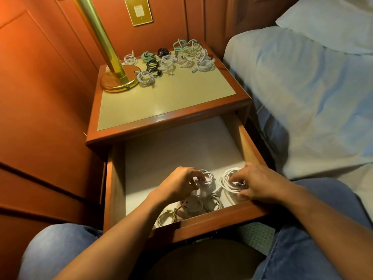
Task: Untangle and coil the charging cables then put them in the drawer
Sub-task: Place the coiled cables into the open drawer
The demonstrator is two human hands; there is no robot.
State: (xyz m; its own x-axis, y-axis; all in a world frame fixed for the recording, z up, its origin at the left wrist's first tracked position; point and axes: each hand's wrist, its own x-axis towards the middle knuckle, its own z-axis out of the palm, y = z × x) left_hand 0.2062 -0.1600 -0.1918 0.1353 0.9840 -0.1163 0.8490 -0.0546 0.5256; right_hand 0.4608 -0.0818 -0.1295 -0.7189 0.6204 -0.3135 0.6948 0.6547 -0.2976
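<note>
1. Fingers (pixel 192 171) of the left hand (pixel 177 184) curl onto a white cable coil (pixel 209 176) and pinch its rim.
2. Right hand (pixel 260 184): fingers and thumb grip a second white coil (pixel 228 185), at 3 o'clock from the first.
3. Both coils lie in the open drawer (pixel 212 217), toward its 6 o'clock end.
4. Three more coils (pixel 193 207) lie against the drawer's front wall.
5. Other coiled cables (pixel 171 61) sit at 12 o'clock on the nightstand top (pixel 161 102), with the brass lamp base (pixel 119 79) at their 9 o'clock.
</note>
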